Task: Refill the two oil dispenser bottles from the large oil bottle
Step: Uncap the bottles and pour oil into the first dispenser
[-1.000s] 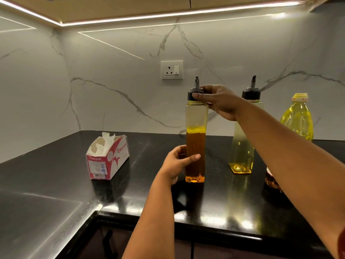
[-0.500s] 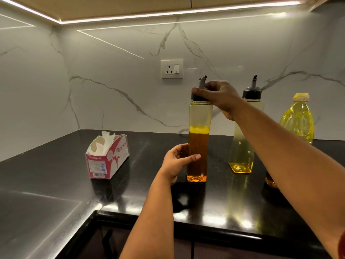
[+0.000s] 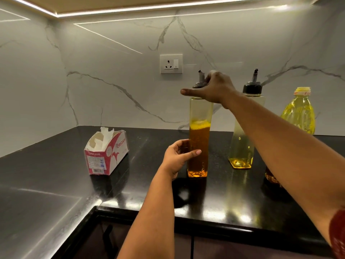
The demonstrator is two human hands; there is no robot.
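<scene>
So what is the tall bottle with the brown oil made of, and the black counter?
The tall dispenser bottle looks like clear plastic, or maybe glass: you can see the oil right through its walls. The countertop looks like polished black stone, since it shines and mirrors the lights and bottles.

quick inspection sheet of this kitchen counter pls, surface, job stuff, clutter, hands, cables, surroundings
surface: black glossy counter, L-shaped corner, reflecting the lights.
job's things: amber oil dispenser upright, over half full; pale oil dispenser upright, nearly empty, black cap on; large oil bottle capped, by the wall at far right.
clutter: tissue box torn open, left of the dispensers; a dark object behind the right forearm, too hidden to tell.
hands: left hand holds the amber dispenser's body; right hand has its grip on that dispenser's cap, thumb stretched out.
cables: nothing seen.
surroundings: marble wall, wall socket, light strip under the cabinet.
</scene>
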